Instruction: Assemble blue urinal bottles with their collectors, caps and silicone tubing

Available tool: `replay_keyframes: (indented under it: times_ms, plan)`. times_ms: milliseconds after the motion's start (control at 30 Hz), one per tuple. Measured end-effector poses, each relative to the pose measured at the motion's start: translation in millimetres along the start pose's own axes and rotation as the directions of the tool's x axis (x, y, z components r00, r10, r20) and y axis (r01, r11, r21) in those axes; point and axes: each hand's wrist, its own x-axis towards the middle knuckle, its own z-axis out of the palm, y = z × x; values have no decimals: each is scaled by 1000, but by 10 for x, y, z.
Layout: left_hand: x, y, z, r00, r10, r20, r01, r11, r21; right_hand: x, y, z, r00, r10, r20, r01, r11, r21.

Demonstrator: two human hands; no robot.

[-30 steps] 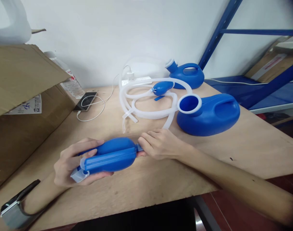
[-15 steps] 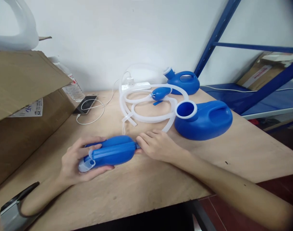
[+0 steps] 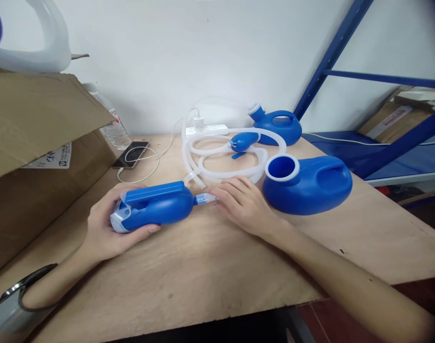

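Fingertips (image 3: 213,194) of the right hand (image 3: 241,206) are closed together on the short translucent nozzle (image 3: 204,198) projecting from the narrow end of the blue bulb-shaped part (image 3: 153,208). Whether the nozzle is fully seated in the bulb cannot be determined from this view. The left hand (image 3: 106,227) is wrapped around the opposite, capped end of the same part, with the thumb below and the remaining fingers curled over the top; the part is held just above the wooden table (image 3: 210,276), near its middle.

Just beyond the right hand, 1 coiled white hose (image 3: 217,159) lies loose on the table, with 1 free end resting near the nozzle but apart from it. The hose is judged not yet connected to the held part. To the right, 1 large blue urinal bottle (image 3: 308,183) stands with its white-rimmed opening facing the hose. Behind the coil, a 2nd smaller blue bottle (image 3: 278,126) and a small blue bulb (image 3: 243,141) are positioned by the wall.

At the left, a cardboard box (image 3: 35,143), a phone (image 3: 132,154) on a cable and a water bottle (image 3: 114,131) are present.
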Motion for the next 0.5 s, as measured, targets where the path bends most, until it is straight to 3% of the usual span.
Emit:
replay_keyframes:
  times_ms: [200, 333, 500]
  plan:
    - [-35, -33, -13, 999, -18, 30, 18, 1000, 5, -3, 47, -32, 998, -17, -64, 20, 999, 47]
    - [-27, -95, 5, 1000, -20, -9, 20, 1000, -12, -3, 67, -21, 991, -63, -120, 67, 997, 33]
    - [-28, -112, 37, 1000, 13, 2, -13, 999, -45, -8, 77, 4, 994, -63, -90, 63, 998, 0]
